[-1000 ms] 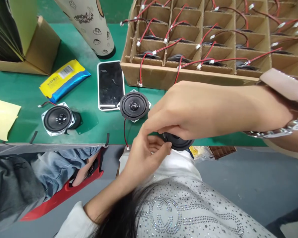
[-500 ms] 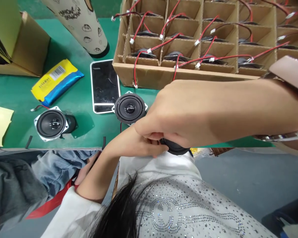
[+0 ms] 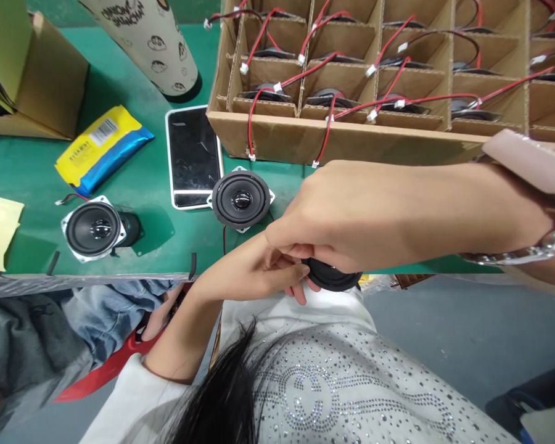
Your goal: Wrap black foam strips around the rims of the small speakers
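A round black speaker [image 3: 333, 279] is at the table's front edge, mostly covered by my hands. My left hand [image 3: 275, 271] is closed at its left rim, thumb against the edge and fingertips showing below. Over its top reaches my right hand [image 3: 326, 213], fingers curled down on the speaker and partly hidden. Just beyond my hands a second speaker [image 3: 241, 198] lies face up on the green table [image 3: 166, 246], its lower corner by a phone. Farther left sits a third speaker [image 3: 95, 229] with a square metal frame, tilted, a short wire behind it.
At the back stands a divided cardboard box [image 3: 277, 132] of speakers with red and black wires. A white-framed phone [image 3: 194, 160], a yellow-blue packet [image 3: 102, 148], a patterned tumbler [image 3: 161, 55] and a smaller box [image 3: 50, 80] are left of it. A seated person's jeans [image 3: 106, 320] show below left.
My right hand has shifted slightly right and down with the speaker. My left fingers have loosened a little and spread at its rim. The view has moved slightly.
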`<state>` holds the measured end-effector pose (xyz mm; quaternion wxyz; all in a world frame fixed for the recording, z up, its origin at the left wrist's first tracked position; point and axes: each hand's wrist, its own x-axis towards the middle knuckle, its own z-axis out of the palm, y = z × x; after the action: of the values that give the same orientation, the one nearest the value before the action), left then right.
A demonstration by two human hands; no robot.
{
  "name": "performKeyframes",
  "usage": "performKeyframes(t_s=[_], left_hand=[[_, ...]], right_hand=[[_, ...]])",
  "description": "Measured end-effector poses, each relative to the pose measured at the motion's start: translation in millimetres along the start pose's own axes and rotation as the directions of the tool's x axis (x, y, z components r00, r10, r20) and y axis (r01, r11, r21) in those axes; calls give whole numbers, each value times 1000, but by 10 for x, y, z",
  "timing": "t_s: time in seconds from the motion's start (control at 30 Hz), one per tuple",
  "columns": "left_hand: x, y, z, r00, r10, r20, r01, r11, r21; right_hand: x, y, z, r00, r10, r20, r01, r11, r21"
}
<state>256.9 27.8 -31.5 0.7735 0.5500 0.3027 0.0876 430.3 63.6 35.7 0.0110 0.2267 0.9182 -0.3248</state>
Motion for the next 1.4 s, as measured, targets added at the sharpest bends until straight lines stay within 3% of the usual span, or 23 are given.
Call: performKeyframes(t_s=[0.13,0.3,0.53,0.63,0.7,0.77,0.8,0.87,0.9,0.93,0.97,1.0,1.07,1.2,1.27,1.4], left_hand=[[-26,-41,66,998,43,-35,-44,999,-32],[-47,-75,127,995,36,-92,-43,996,-75],[-47,-135,243,981,32,-194,-46,997,-67],[-44,-172,295,967,58,-250,-84,992,-92],[-47,-175,308,965,62,-255,-93,989,-113],[-60,-164,307,971,56,-234,-86,989,-120],[-71,-158,306,973,54,-223,-81,990,-114],[-99,-153,311,968,52,-246,-76,993,-89],[-115,-155,319,958,46,-282,-71,994,-81],[-129,-158,329,945,32,-326,-61,995,-79],[-140,-161,339,930,14,-368,-49,995,-86],[-147,-162,347,917,-5,-400,-38,994,-99],[-143,-153,343,915,-35,-402,-20,991,-132],[-64,-92,228,957,-68,-281,20,985,-170],[-13,-51,153,973,-110,-205,75,983,-169],[15,26,126,972,-204,-119,189,974,-126]], right_hand=[[-34,43,88,999,-7,-53,2,997,-78],[-84,64,108,996,-22,-89,19,999,-27],[-106,74,190,992,58,-111,-64,997,-50],[-213,74,229,980,16,-198,-51,983,-176],[-332,50,236,946,20,-323,-119,950,-288],[-452,1,258,850,44,-525,-207,944,-257],[-499,-30,289,759,85,-646,-235,960,-150],[-552,-91,411,492,240,-837,-194,967,163],[-558,-115,501,373,335,-865,-140,942,304],[-551,-131,604,292,429,-855,-93,902,421],[-535,-140,711,254,505,-825,-50,859,510],[-513,-141,814,261,568,-781,-15,811,585],[-459,-131,982,326,672,-665,57,688,723],[-322,-108,1115,428,758,-492,200,452,869],[-250,-106,1121,430,770,-471,212,421,882],[-162,-99,1112,406,775,-485,198,443,874]])
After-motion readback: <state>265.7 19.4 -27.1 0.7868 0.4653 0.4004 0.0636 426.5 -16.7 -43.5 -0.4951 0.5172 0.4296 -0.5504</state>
